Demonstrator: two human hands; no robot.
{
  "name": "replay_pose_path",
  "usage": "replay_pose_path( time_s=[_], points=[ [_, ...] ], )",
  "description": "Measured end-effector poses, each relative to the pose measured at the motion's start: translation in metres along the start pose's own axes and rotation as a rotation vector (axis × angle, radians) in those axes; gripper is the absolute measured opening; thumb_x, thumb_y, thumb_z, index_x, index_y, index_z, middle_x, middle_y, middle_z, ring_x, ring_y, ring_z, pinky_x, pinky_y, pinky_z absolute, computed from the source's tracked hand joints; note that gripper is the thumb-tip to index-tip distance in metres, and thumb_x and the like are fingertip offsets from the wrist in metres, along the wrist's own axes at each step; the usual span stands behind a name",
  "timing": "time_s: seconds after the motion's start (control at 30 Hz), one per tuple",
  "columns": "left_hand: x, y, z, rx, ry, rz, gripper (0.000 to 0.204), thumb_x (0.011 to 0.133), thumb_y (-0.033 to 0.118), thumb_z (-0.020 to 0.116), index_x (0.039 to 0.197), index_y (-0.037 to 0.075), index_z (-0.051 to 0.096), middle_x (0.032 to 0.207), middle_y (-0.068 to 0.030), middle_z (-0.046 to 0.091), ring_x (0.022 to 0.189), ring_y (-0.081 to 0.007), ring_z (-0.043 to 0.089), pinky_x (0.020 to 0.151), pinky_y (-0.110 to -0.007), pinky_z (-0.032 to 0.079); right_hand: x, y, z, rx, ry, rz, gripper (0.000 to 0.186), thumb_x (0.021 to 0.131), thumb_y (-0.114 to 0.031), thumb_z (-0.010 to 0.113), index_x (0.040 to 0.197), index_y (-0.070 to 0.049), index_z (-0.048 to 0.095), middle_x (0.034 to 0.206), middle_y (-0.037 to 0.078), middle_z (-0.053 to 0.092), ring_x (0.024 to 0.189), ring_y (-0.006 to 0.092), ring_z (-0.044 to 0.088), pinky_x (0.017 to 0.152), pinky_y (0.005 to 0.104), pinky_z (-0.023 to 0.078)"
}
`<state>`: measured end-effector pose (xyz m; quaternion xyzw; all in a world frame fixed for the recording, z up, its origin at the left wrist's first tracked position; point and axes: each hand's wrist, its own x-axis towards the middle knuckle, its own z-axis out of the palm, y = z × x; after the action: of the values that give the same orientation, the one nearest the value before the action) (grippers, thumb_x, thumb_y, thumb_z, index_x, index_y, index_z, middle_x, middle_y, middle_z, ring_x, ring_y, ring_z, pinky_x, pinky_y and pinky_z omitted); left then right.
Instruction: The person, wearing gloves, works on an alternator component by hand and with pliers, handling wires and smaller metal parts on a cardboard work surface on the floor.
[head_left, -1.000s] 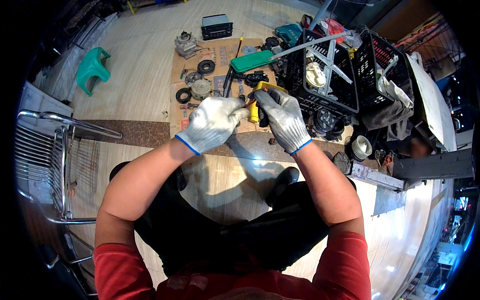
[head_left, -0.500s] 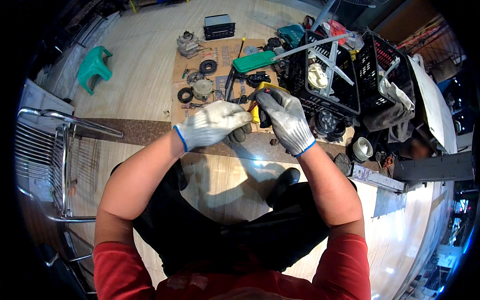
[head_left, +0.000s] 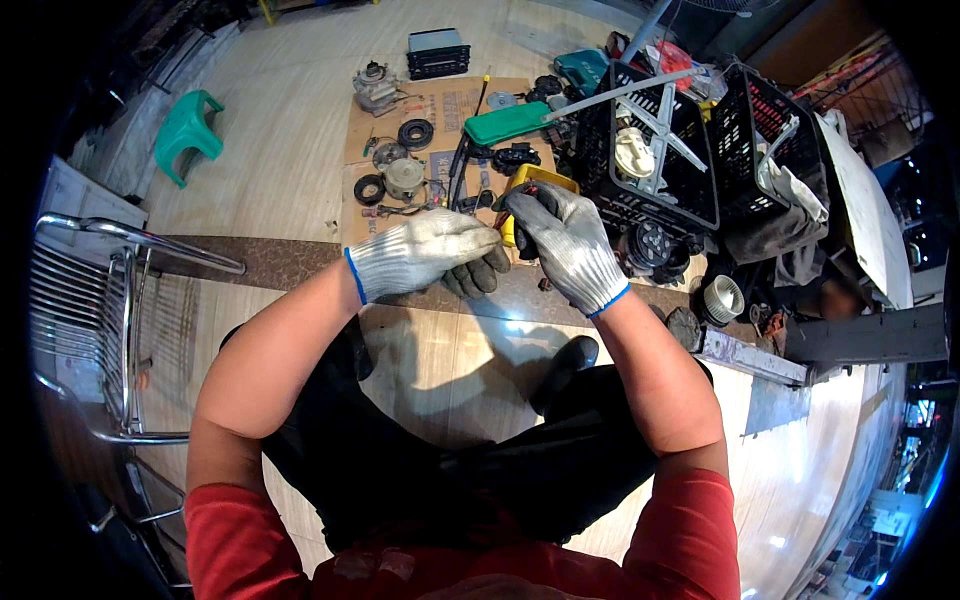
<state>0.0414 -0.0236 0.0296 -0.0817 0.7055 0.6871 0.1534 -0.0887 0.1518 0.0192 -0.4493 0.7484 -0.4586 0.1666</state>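
Observation:
My left gloved hand point(head_left: 430, 255) is closed in a pinch beside a yellow-and-black device point(head_left: 542, 177); whatever its fingertips grip is too small to make out. My right gloved hand point(head_left: 568, 243) is wrapped round that device, with a bit of red showing by its thumb. Just beyond them, a cardboard sheet point(head_left: 373, 130) carries round metal housings point(head_left: 405, 178), black rings point(head_left: 416, 133), hoses and small loose parts. A green long-bodied item point(head_left: 505, 122) lies near the sheet's right side.
Black plastic crates point(head_left: 697, 185) with white parts stand at right beside a white fan wheel point(head_left: 722, 298) and a grey beam point(head_left: 860, 338). A steel chair point(head_left: 125, 300) and green stool point(head_left: 188, 135) are at left. A boxy black unit point(head_left: 437, 62) sits at the back.
My left hand has moved slightly down and its dark-tipped fingers have curled lower beneath the thumb. My right hand stays on the yellow device, shifted slightly down.

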Motion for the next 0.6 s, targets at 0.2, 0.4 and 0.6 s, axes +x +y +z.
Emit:
replay_pose_path(
  time_s=[0.2, 0.4, 0.6],
  points=[
    [0.007, -0.016, 0.011, 0.741, 0.355, 0.496, 0.028, 0.100, 0.024, 0.061, 0.097, -0.002, 0.071, 0.087, -0.0144, 0.071, 0.078, -0.0260, 0.070, 0.069, -0.036, 0.056, -0.002, -0.020, -0.002, 0.130, 0.011, 0.181, 0.022, 0.097, -0.014, 0.054, 0.108, -0.002, 0.069, 0.099, 0.020, 0.067, 0.084, 0.0318, 0.066, 0.073, 0.0378, 0.051],
    [0.013, -0.023, 0.015, 1.035, 0.597, 0.662, 0.017, 0.091, 0.016, 0.068, 0.084, 0.002, 0.067, 0.070, -0.0146, 0.064, 0.063, -0.0315, 0.066, 0.056, -0.042, 0.052, -0.005, -0.011, 0.001, -0.031, 0.047, 0.137, 0.021, 0.092, -0.014, 0.059, 0.108, -0.004, 0.070, 0.097, 0.020, 0.068, 0.087, 0.0346, 0.067, 0.073, 0.0404, 0.051],
    [0.012, -0.019, 0.020, 1.130, 0.595, 0.656, 0.023, 0.095, 0.021, 0.066, 0.084, 0.001, 0.068, 0.072, -0.0156, 0.065, 0.065, -0.0302, 0.067, 0.059, -0.041, 0.053, -0.006, -0.006, 0.004, -0.016, 0.111, 0.095, 0.021, 0.089, -0.012, 0.061, 0.107, -0.004, 0.069, 0.096, 0.019, 0.068, 0.086, 0.0353, 0.067, 0.071, 0.0413, 0.051]
  ],
)
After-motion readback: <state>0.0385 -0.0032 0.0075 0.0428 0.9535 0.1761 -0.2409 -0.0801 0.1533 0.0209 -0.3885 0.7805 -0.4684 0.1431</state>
